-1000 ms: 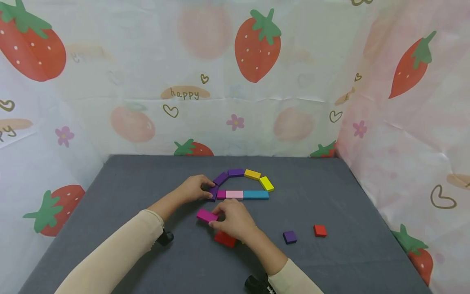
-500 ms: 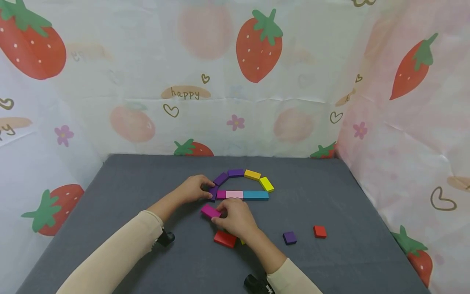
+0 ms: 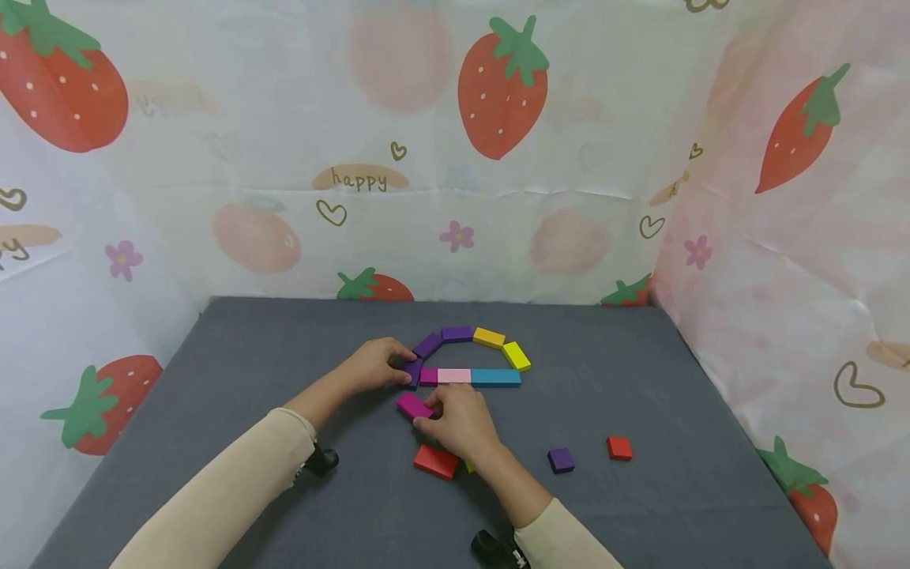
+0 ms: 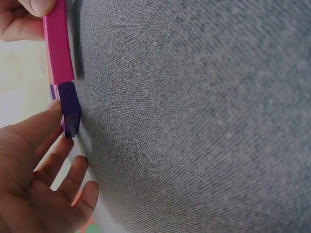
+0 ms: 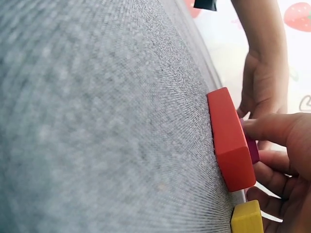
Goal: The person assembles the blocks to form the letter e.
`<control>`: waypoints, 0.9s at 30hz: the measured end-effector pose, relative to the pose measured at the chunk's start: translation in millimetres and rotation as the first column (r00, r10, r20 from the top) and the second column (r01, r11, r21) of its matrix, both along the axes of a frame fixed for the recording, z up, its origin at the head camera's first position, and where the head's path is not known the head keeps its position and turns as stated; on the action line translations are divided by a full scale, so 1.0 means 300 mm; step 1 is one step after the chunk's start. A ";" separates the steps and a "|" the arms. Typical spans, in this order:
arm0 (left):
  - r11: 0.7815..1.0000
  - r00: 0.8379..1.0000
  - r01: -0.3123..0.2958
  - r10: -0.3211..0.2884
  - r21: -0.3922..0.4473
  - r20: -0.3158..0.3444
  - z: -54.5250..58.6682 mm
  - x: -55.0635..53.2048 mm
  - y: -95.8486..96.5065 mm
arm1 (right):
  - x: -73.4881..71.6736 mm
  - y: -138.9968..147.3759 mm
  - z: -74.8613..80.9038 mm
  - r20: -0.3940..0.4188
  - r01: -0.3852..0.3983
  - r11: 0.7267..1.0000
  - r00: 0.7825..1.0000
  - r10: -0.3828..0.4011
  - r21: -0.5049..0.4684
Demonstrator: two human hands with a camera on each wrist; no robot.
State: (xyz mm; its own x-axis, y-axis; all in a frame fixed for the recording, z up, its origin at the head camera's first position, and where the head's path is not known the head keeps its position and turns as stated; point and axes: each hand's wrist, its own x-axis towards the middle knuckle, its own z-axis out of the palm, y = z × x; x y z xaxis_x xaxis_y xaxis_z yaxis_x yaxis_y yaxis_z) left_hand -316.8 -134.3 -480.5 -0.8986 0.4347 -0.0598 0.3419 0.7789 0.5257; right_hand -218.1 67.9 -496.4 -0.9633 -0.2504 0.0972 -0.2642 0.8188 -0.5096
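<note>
Five blocks form an arch toward the far edge of the surface (image 3: 284, 340), about midway between its left and right edges: three purple blocks (image 3: 457, 335), one orange block (image 3: 490, 338) and one yellow block (image 3: 517, 356). On the near-edge side of that arch runs one straight row: one small magenta block (image 3: 429, 377), one pale pink block (image 3: 454, 377) and one blue strip (image 3: 495, 378), of how many pieces I cannot tell. Four loose blocks sit closer to the near edge: one large red block (image 3: 436, 461), one partly hidden yellow piece (image 3: 470, 468) by the right wrist and, toward the right edge, one small purple block (image 3: 561, 460) and one small red block (image 3: 620, 448).

Both hands are pinching. The left hand (image 3: 373, 365), its forearm slanting in from the near-left, has thumb and index finger on the leftmost purple block (image 3: 415, 371), other fingers loosely bent. The right hand (image 3: 458, 419), reaching in from the near edge, pinches one bright pink block (image 3: 412, 405) by its right end, between the row and the large red block.
</note>
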 end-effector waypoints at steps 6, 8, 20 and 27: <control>1.000 1.000 0.001 -0.001 0.002 0.002 0.003 0.002 -0.001 | 0.002 0.001 0.000 0.011 0.006 1.000 1.000 -0.006 0.002; 1.000 1.000 0.002 -0.002 0.000 0.002 0.002 0.001 -0.001 | 0.004 0.001 -0.002 0.015 0.004 1.000 1.000 -0.004 0.003; 1.000 1.000 -0.001 0.001 0.017 0.014 0.001 0.002 -0.002 | 0.004 -0.020 -0.018 0.015 0.044 0.999 0.999 -0.044 0.021; 1.000 1.000 0.008 -0.009 0.019 0.010 -0.003 -0.004 -0.006 | 0.014 -0.032 -0.009 0.025 0.083 0.996 0.996 -0.083 0.017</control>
State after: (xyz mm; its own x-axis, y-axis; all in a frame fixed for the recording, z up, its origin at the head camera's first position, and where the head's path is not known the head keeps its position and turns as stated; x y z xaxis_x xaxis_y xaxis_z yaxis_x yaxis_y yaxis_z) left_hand -318.0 -135.9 -481.5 -0.8943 0.4434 -0.0606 0.3430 0.7660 0.5437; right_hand -213.9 58.2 -499.1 -0.9829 -0.1708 0.0684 -0.1819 0.8455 -0.5020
